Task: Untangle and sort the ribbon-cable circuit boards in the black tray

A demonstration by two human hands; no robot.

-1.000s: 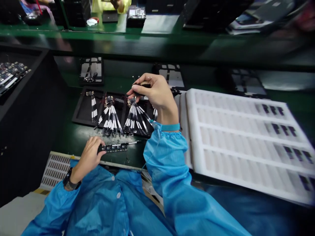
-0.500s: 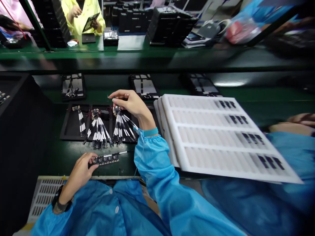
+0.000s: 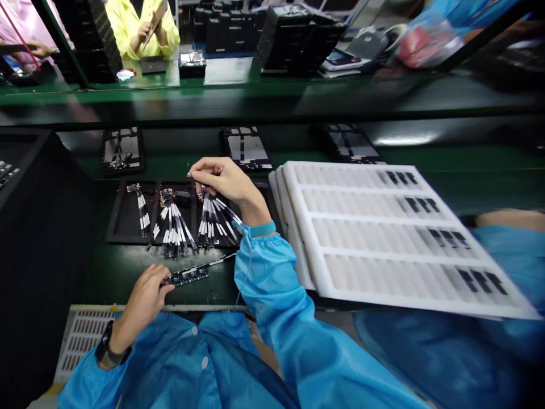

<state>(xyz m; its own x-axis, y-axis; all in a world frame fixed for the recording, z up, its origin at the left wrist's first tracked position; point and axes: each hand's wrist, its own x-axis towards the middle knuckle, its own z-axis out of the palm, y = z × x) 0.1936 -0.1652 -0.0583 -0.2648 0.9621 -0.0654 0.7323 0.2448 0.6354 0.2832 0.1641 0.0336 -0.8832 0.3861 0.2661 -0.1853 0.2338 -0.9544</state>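
Observation:
My left hand (image 3: 149, 292) grips one end of a narrow circuit board strip (image 3: 189, 275) low over the green bench, with thumb and fingers closed on it. A thin black-and-white flex cable (image 3: 221, 260) runs along the strip's far side towards my right sleeve. My right hand (image 3: 225, 180) is over the right compartment of a shallow black tray (image 3: 116, 221). Its fingers are pinched at the top of a fanned bundle of flex cables (image 3: 215, 221); what is between the fingertips is hidden. Two more groups lie left of it, a middle bundle (image 3: 174, 230) and a smaller one (image 3: 142, 213).
White foam trays (image 3: 317, 250) with slotted rows and several black pieces are stacked at the right. Opened device units (image 3: 244, 149) lie behind the black tray. A tall black box (image 3: 29, 244) stands left. Across the bench, a person in yellow (image 3: 140, 34) handles a flat panel.
My hands stay in nearly the same places, the left still on the board strip. The units behind have shifted slightly left. The person in yellow has turned their panel more upright.

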